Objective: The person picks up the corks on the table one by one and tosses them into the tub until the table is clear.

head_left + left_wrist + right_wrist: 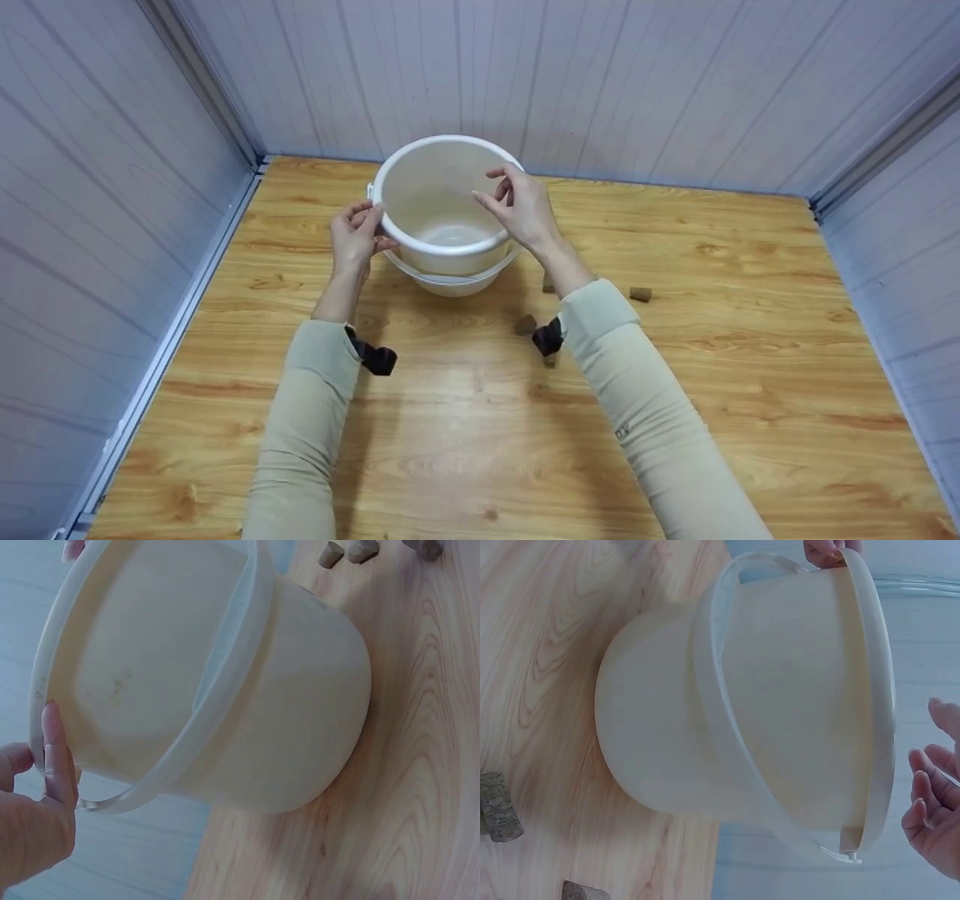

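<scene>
A white plastic bucket [450,249] stands upright on the wood-grain surface. Its handle [454,280] hangs down along the near side. At the rim's left, my left hand [352,238] holds the edge between thumb and fingers, with a finger over the inside in the left wrist view [34,829]. My right hand [525,214] is over the rim's right side with loosely bent fingers and nothing between them. From the right wrist view, that hand [941,802] is apart from the rim. Inside the bucket, the pale wall and bottom show in the head view.
Several brown cork stoppers lie right of the bucket: one cork [640,294] is farther out, another cork [526,325] nearer, others partly hidden by the right arm. Pale panel walls [600,90] rise behind and at both sides. A black wrist camera [379,361] sits below the left cuff.
</scene>
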Available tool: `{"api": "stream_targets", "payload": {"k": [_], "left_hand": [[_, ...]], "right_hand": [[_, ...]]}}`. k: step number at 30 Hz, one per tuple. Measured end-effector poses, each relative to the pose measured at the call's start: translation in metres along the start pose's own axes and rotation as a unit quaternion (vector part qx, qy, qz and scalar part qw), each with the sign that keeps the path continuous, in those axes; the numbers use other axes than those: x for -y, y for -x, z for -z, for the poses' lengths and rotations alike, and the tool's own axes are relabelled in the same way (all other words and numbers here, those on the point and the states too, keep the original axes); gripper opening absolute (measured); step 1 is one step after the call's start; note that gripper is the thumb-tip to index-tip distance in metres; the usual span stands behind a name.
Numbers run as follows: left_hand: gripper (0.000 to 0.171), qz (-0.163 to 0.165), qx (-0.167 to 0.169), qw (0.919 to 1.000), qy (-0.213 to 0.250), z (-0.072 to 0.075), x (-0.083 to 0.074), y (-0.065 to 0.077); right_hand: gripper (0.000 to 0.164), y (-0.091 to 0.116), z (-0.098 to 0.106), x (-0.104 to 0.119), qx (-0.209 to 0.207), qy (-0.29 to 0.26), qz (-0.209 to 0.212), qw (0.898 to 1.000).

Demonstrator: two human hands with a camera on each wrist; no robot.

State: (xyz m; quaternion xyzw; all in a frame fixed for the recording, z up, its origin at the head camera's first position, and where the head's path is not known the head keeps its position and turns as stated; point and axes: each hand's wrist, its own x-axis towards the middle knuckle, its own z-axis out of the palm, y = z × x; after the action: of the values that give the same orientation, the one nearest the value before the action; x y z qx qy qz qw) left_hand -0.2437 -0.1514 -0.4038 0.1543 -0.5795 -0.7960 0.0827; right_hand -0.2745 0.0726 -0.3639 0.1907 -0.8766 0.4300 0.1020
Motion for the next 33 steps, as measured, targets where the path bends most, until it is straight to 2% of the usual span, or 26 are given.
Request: {"api": "stream_targets", "payload": {"k": [10, 15, 22, 29, 33], "left_hand": [[0.028, 0.013, 0.000, 0.9998, -0.012, -0.002, -0.001, 0.000], [0.027, 0.005, -0.004, 0.9998, -0.018, -0.001, -0.001, -0.001], [0.023, 0.009, 0.003, 1.0000, -0.003, -0.001, -0.001, -0.001], [0.023, 0.004, 0.008, 1.0000, 0.000, -0.001, -0.002, -0.001], [0.021, 0.005, 0.006, 1.0000, 0.003, 0.000, 0.000, -0.001]], "right_hand": [[0.029, 0.013, 0.011, -0.011, -0.055, -0.038, 0.049, 0.997], [0.029, 0.022, 0.013, -0.015, -0.057, -0.053, 0.067, 0.995], [0.027, 0.040, 0.016, -0.019, -0.063, -0.074, 0.087, 0.991], [0.023, 0.067, 0.032, 0.008, -0.065, -0.087, 0.112, 0.988], [0.024, 0.077, 0.034, 0.003, -0.062, -0.084, 0.113, 0.988]]}}
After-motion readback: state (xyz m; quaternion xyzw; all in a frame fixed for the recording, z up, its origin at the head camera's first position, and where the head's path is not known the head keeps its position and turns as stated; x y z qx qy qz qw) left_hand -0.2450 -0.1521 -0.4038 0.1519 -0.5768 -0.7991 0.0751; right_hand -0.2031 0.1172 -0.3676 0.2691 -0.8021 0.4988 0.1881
